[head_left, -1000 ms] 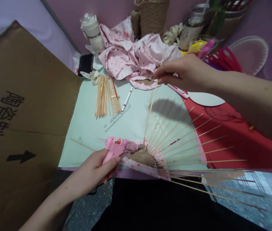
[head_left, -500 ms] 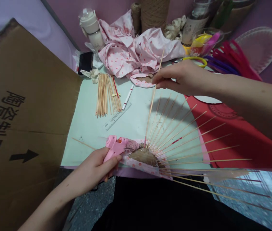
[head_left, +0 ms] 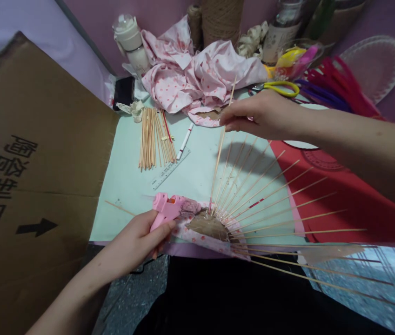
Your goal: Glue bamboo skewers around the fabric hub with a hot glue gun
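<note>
My left hand [head_left: 148, 235] is closed round a pink hot glue gun [head_left: 167, 209], its nozzle pointing right at the edge of a half-round piece covered in pink dotted fabric [head_left: 200, 238]. Brown card [head_left: 208, 227] shows in the middle of that piece. Several thin wooden sticks [head_left: 263, 200] fan out from its rim to the right. My right hand [head_left: 249, 111] pinches the upper part of one more wooden stick [head_left: 220, 144], which stands nearly upright with its lower end at the rim, close to the nozzle.
A bundle of loose sticks [head_left: 153, 139], a marker [head_left: 185, 142] and a clear ruler [head_left: 171, 168] lie on the pale green sheet [head_left: 113, 186]. Crumpled dotted fabric [head_left: 204, 74], yellow-handled scissors [head_left: 281, 88] and a bottle [head_left: 132, 44] stand behind. A cardboard box [head_left: 43, 167] rises at the left.
The glue gun has drawn back slightly to the left from the stick's lower end. My right hand holds the stick almost still.
</note>
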`<state>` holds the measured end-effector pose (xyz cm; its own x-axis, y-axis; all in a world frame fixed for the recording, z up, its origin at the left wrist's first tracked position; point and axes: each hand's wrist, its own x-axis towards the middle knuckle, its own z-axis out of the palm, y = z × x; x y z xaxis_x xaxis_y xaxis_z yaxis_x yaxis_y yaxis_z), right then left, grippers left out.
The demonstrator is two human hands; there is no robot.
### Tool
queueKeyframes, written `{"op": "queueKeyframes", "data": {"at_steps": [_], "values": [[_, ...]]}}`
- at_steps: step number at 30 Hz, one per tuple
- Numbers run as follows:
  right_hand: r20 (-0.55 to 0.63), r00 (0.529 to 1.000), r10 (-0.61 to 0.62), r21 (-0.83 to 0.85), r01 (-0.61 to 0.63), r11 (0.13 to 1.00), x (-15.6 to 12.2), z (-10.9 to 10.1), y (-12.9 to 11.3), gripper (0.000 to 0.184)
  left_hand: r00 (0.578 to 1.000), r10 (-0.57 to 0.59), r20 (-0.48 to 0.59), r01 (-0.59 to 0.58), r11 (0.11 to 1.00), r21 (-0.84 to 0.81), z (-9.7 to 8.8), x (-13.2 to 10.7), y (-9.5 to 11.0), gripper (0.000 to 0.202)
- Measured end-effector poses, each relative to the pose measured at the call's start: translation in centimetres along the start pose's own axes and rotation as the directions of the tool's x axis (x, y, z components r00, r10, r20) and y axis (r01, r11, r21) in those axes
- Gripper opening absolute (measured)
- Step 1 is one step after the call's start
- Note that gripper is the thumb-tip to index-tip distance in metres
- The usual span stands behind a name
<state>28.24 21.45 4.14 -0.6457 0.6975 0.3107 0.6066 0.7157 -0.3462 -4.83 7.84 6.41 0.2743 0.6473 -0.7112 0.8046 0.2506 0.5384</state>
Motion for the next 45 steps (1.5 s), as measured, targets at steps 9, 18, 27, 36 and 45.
{"op": "queueKeyframes", "data": {"at_steps": [9, 18, 27, 36, 45], "values": [[0.008, 1.0, 0.001, -0.003, -0.001, 1.0, -0.1, 0.3, 0.1, 0.031, 1.0, 0.01, -0.01, -0.01, 1.0, -0.003, -0.3, 0.0, 0.1, 0.046], [0.036, 0.998, -0.043, 0.015, 0.043, 0.999, 0.0, 1.6, 0.3, 0.027, 0.999, 0.014, -0.038, -0.015, 1.0, -0.009, -0.4, 0.3, 0.1, 0.047], [0.082, 0.997, -0.014, 0.006, 0.013, 1.0, 0.2, 1.7, -0.2, 0.024, 0.999, 0.031, -0.037, -0.031, 1.0, 0.003, -0.4, 0.7, 0.3, 0.049], [0.096, 0.995, -0.011, 0.021, 0.009, 1.0, 0.2, 2.0, -0.4, 0.024, 0.964, 0.127, -0.233, -0.089, 0.982, 0.165, 0.1, 0.5, 0.8, 0.043], [0.249, 0.962, -0.115, 0.076, 0.099, 0.992, 0.9, 3.9, -2.0, 0.023, 0.917, 0.03, -0.398, -0.144, 0.954, -0.261, 4.5, -1.3, -2.3, 0.04]]}}
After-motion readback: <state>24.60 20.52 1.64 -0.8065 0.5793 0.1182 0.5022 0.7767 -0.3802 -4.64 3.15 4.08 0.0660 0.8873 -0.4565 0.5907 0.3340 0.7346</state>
